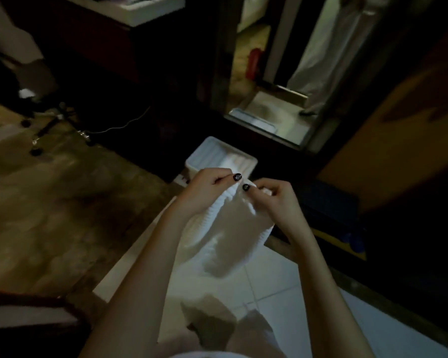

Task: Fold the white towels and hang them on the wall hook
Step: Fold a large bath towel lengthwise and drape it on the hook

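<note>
Just in front of the white bin, the left hand and right hand each pinch the top edge of a white towel, thumbs nearly touching, the cloth hanging below them.

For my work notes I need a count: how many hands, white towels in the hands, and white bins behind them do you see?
Hands: 2, the left hand and the right hand, both pinching the towel
Towel: 1
Bin: 1
Total: 4
</note>
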Demonstrator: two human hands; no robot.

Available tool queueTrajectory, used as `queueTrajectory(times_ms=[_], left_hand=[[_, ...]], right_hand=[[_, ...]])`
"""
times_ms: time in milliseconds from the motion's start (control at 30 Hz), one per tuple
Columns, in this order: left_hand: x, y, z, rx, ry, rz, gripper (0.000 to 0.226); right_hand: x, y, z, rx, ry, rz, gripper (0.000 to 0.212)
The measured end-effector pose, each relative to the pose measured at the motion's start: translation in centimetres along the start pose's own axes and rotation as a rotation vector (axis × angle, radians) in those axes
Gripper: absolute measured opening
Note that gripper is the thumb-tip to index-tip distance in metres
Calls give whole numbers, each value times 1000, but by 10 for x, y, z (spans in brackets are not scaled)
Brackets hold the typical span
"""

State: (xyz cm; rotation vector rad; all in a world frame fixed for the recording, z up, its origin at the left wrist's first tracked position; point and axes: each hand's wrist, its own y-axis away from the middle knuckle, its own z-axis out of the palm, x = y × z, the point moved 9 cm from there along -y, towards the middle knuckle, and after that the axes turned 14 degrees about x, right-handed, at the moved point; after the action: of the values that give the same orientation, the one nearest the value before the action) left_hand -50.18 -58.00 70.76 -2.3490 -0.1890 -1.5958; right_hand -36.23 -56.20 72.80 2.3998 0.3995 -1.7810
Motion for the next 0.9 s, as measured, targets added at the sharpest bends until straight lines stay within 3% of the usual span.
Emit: queueTrajectory(times_ms=[167,400,500,667,800,900], left_hand=[[34,-3,76,-159,225,-24,30],[54,-7,197,-381,19,38,39],[72,-1,251,-429,46,52,30],[83,4,333,-370,47,-16,23],[123,18,423,-319,164,-17,8],[179,28,454,-14,180,272,31]], right_hand=[[0,10,-90,261,-33,-103,28],[29,38,-216,472,-32,-112,34],[47,51,-284,591,-59,-96,31],[70,71,-403,779,-67,-90,31],[78,80,-477,816,-134,-97,36],[80,81,-516,827,-163,-113,34]])
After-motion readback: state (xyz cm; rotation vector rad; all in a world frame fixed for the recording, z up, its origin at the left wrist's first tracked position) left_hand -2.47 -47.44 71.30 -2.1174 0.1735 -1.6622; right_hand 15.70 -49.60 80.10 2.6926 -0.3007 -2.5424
